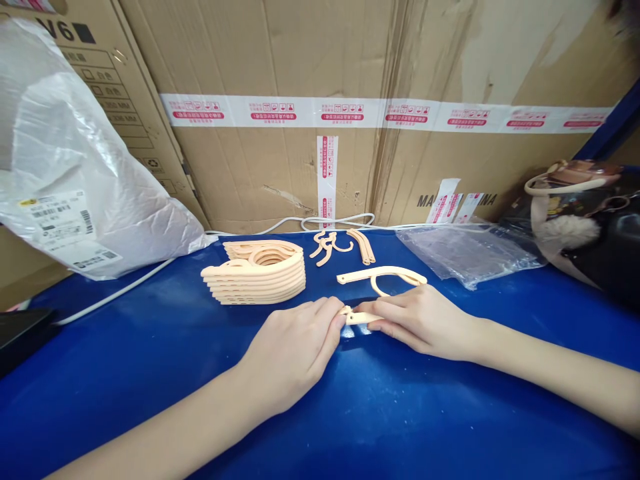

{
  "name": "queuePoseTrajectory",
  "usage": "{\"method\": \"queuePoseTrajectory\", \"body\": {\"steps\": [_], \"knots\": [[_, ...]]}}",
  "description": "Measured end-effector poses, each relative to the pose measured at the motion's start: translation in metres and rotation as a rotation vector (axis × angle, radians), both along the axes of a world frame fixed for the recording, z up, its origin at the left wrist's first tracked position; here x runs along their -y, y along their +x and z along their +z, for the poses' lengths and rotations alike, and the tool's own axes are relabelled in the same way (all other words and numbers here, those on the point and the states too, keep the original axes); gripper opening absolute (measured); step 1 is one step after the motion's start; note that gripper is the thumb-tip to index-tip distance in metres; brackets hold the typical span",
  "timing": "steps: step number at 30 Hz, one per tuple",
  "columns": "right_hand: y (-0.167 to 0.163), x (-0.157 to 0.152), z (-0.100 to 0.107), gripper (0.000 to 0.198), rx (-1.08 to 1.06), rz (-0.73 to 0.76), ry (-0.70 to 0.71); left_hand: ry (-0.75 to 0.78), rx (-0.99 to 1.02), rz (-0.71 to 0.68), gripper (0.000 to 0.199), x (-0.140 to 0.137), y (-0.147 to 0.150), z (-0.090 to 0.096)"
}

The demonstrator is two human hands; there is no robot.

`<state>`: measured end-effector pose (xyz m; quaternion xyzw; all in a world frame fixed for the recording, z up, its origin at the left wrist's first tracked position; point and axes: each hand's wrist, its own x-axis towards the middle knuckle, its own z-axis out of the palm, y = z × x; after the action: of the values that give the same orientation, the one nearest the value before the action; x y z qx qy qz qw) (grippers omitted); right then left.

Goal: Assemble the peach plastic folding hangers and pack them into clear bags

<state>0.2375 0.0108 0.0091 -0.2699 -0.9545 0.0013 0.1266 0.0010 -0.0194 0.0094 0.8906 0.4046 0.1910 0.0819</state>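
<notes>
My right hand (427,320) pinches a cream plastic hanger arm (359,319) with a small hole near its end. The fingers of my left hand (297,347) close on a small cream piece right at that end; most of it is hidden, so I cannot tell its kind. Just beyond my right fingers lies a curved hanger part (350,277) with a loop under it. To the left is a neat stack of folded hangers (255,287). Farther back are several loose hooks (327,247) and a few curved hanger arms (363,247) side by side.
A blue tabletop (350,413) runs under everything, with a large cardboard box (280,173) behind it. A white cable (120,290) crosses the back. There is a white mailing bag (90,167) at left, clear plastic (465,253) and a dark bag (610,240) at right.
</notes>
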Motion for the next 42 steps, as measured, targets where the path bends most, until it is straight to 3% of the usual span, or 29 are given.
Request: {"method": "queuePoseTrajectory", "body": {"steps": [6, 10, 14, 20, 27, 35, 39, 42], "knots": [[-0.001, 0.001, -0.001, 0.037, 0.001, 0.034, 0.123, -0.106, -0.009, -0.015, 0.031, 0.000, 0.000, 0.006], [-0.001, 0.002, 0.000, 0.035, -0.049, 0.042, 0.136, -0.054, -0.059, -0.003, 0.021, -0.002, 0.001, 0.005], [-0.001, 0.002, 0.000, 0.033, -0.068, 0.051, 0.193, 0.015, -0.121, 0.004, 0.024, -0.004, 0.001, 0.002], [-0.001, 0.003, -0.001, 0.036, -0.058, 0.069, 0.301, 0.004, -0.137, -0.025, 0.027, -0.004, -0.001, 0.000], [-0.002, 0.003, 0.000, 0.035, -0.054, 0.055, 0.190, 0.164, -0.243, -0.028, 0.017, -0.004, 0.001, 0.000], [-0.001, 0.003, 0.001, 0.036, -0.067, 0.027, -0.013, 0.514, -0.270, -0.082, 0.031, -0.004, -0.001, -0.006], [-0.001, 0.004, 0.003, 0.037, -0.067, 0.010, -0.103, 0.714, -0.382, -0.063, 0.029, -0.002, 0.000, -0.004], [-0.001, 0.005, 0.004, 0.037, -0.069, 0.012, -0.137, 0.757, -0.406, -0.055, 0.025, 0.000, 0.001, -0.003]]}}
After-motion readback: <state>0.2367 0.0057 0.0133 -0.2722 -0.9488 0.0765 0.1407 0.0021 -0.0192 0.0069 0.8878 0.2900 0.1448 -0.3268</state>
